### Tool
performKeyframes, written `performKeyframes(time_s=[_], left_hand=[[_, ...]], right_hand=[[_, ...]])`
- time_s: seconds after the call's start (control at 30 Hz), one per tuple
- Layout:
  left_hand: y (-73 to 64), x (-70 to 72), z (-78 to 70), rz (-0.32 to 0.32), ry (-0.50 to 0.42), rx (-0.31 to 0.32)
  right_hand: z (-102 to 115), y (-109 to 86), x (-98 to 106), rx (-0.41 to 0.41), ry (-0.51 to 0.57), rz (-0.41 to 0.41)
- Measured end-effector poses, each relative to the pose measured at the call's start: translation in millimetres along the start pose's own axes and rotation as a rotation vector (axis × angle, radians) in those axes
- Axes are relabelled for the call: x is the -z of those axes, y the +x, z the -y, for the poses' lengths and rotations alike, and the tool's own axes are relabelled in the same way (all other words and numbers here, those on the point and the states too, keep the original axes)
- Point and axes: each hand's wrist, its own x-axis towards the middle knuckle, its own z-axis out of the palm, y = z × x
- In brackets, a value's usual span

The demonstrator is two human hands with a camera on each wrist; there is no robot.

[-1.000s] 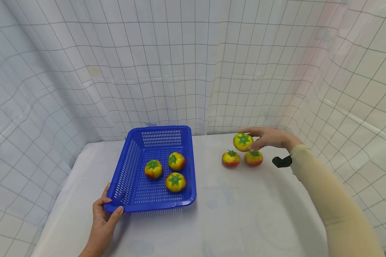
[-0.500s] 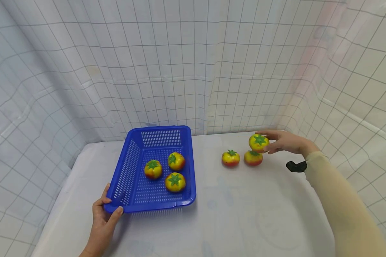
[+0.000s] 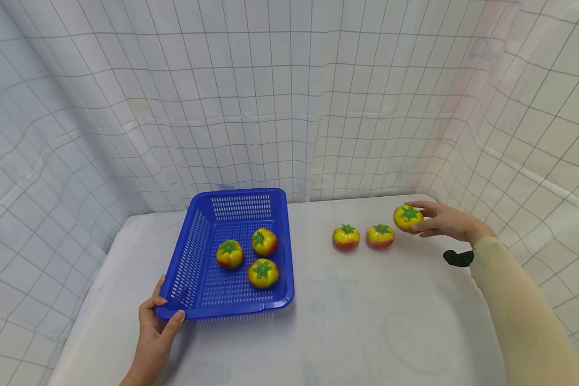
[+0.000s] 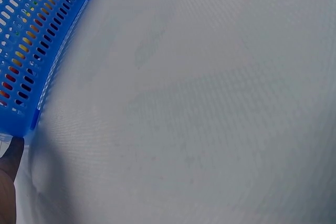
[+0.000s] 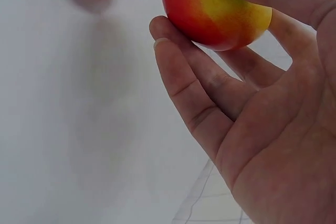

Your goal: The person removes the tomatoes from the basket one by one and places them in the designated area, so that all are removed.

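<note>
My right hand (image 3: 450, 221) pinches a yellow-and-red tomato (image 3: 408, 218) with a green star-shaped top, at the far right of the table. The right wrist view shows this tomato (image 5: 212, 11) between thumb and fingers, its top out of sight. Just left of it, two similar tomatoes lie on the cloth, a nearer one (image 3: 380, 236) and a farther one (image 3: 346, 237). My left hand (image 3: 153, 328) grips the near left corner of a blue plastic basket (image 3: 224, 312), thumb on the rim. Inside the basket sit three tomatoes, one (image 3: 263, 274) near its right front.
White cloth (image 3: 347, 332) covers the table. Gridded white curtains (image 3: 260, 102) hang close behind it and along both sides. A black object (image 3: 458, 258) shows beside my right wrist.
My right hand has carried its tomato rightward, from above the two tomatoes on the cloth to beside them. The left hand and the basket have stayed in place.
</note>
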Motion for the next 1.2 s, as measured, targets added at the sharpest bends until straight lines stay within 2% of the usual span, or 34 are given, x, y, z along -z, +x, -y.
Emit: performKeyframes(time_s=[0.27,0.57,0.7,1.2], left_hand=[[1.5,0.1,0.5,-0.010,0.019,0.030],[1.4,0.4,1.3,-0.009,0.008,0.027],[1.2,0.1,0.3,-0.013,0.014,0.036],[0.2,0.1,0.6,-0.002,0.003,0.003]], right_hand=[[-22,-0.5,3,-0.047,0.067,-0.037],[-42,4.5,-3,-0.092,0.100,-0.051],[-47,5.2,-5,-0.113,0.098,-0.043],[-58,3.4,-6,-0.162,0.078,-0.052]])
